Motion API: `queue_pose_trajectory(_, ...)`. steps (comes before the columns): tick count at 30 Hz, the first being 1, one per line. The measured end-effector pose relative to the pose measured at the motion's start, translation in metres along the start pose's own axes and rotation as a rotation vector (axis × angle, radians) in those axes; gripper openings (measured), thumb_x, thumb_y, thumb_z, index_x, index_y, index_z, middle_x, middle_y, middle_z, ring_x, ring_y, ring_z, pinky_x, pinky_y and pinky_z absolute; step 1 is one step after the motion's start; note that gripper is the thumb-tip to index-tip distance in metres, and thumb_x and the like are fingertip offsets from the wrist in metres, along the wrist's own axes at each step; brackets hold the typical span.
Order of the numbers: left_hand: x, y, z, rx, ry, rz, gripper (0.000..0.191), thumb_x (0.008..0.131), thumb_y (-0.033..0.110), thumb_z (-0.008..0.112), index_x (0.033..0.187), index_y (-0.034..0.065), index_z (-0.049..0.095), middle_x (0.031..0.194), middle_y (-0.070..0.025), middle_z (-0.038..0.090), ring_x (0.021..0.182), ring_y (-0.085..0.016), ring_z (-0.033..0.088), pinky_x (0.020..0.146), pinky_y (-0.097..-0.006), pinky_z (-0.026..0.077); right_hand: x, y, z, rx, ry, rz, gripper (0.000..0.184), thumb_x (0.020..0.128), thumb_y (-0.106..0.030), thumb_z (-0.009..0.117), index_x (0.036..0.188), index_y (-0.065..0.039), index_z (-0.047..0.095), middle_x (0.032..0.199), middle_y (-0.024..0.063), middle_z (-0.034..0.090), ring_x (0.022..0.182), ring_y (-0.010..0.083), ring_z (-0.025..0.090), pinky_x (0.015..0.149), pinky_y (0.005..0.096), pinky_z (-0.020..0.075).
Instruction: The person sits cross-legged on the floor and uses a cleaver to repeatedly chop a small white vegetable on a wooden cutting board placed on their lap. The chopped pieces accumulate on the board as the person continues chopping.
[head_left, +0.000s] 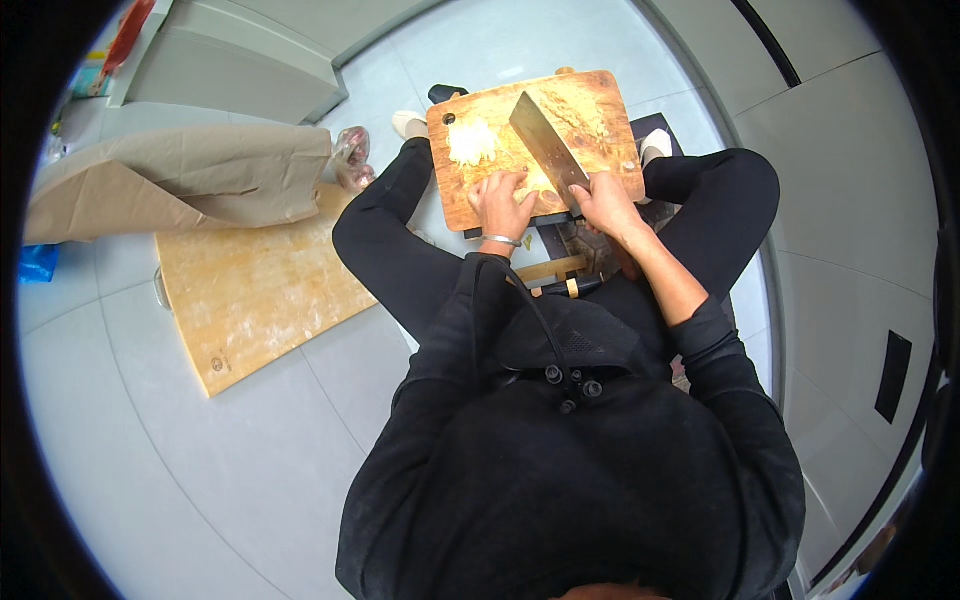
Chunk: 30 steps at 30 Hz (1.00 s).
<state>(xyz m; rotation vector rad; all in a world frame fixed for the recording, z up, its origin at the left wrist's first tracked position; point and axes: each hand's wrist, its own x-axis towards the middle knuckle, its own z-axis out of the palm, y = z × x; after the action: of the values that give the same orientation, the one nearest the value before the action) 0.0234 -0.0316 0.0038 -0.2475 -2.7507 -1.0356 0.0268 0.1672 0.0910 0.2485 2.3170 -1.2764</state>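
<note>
A wooden cutting board (499, 214) lies before me between my knees, with a hole near its far left corner. My right hand (607, 201) grips the handle of a cleaver (549, 142), whose broad blade slants toward the far left over the board. At the board's near left part rests my left hand (504, 206), thumb and forefinger apart, a metal bangle at its wrist. A bright heap of pale chopped food (472, 141) lies beyond it. Finer yellowish bits (581, 112) are scattered right of the blade. Small pieces near my left fingertips are too overexposed to identify.
To the left, a large floury wooden board (262, 292) lies on the tiled floor, partly covered by a brown sheet (225, 176). A clear plastic bag (352, 157) with reddish contents sits beside it. Grey cabinets (847, 187) stand close on the right.
</note>
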Motion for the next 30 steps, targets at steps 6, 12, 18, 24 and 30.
queue_pose_trajectory(6, 0.000, 0.002, 0.005, 0.030, 0.069, 0.034, 0.014, 0.074, 0.018, 0.078, 0.086, 0.0139, 0.072, 0.091, -0.0035, 0.065, 0.096, -0.024, 0.059, 0.094, -0.0421, 0.032, -0.019, -0.007, 0.023, -0.334, 0.242, -0.187, 0.024, 0.092, -0.017, 0.061, 0.094, 0.005, 0.069, 0.084, 0.0310, 0.066, 0.086, 0.0479, 0.066, 0.079, 0.0541, 0.0530)
queue_pose_trajectory(12, 0.004, 0.001, 0.017, 0.026, 0.139, 0.071, 0.008, 0.073, 0.014, 0.078, 0.076, 0.0134, 0.070, 0.081, -0.0036, 0.063, 0.088, -0.023, 0.060, 0.090, -0.0417, 0.033, -0.023, -0.018, 0.035, -0.422, 0.231, -0.121, 0.026, 0.093, -0.019, 0.059, 0.093, 0.005, 0.069, 0.087, 0.0310, 0.067, 0.086, 0.0472, 0.067, 0.079, 0.0532, 0.0541)
queue_pose_trajectory(18, 0.008, 0.001, 0.017, 0.026, 0.135, 0.069, 0.007, 0.073, 0.014, 0.077, 0.075, 0.0129, 0.070, 0.081, -0.0046, 0.063, 0.087, -0.025, 0.060, 0.090, -0.0423, 0.032, -0.010, -0.018, 0.039, -0.355, 0.275, -0.088, 0.026, 0.093, -0.019, 0.060, 0.094, 0.005, 0.069, 0.087, 0.0305, 0.067, 0.086, 0.0475, 0.067, 0.079, 0.0523, 0.0545)
queue_pose_trajectory(24, 0.007, 0.002, 0.017, 0.059, 0.142, 0.069, 0.007, 0.072, 0.013, 0.076, 0.075, 0.0125, 0.070, 0.081, -0.0047, 0.063, 0.087, -0.026, 0.059, 0.092, -0.0438, 0.031, -0.020, -0.023, 0.044, -0.421, 0.243, -0.095, 0.026, 0.092, -0.019, 0.060, 0.092, 0.005, 0.069, 0.087, 0.0309, 0.067, 0.086, 0.0472, 0.067, 0.079, 0.0521, 0.0545)
queue_pose_trajectory(30, 0.006, 0.001, 0.013, -0.035, 0.151, 0.056, 0.007, 0.074, 0.016, 0.076, 0.078, 0.0127, 0.071, 0.084, -0.0039, 0.065, 0.092, -0.025, 0.060, 0.095, -0.0446, 0.030, -0.009, -0.023, 0.045, -0.352, 0.264, -0.084, 0.025, 0.092, -0.017, 0.061, 0.095, 0.006, 0.068, 0.085, 0.0322, 0.066, 0.087, 0.0475, 0.066, 0.080, 0.0532, 0.0531)
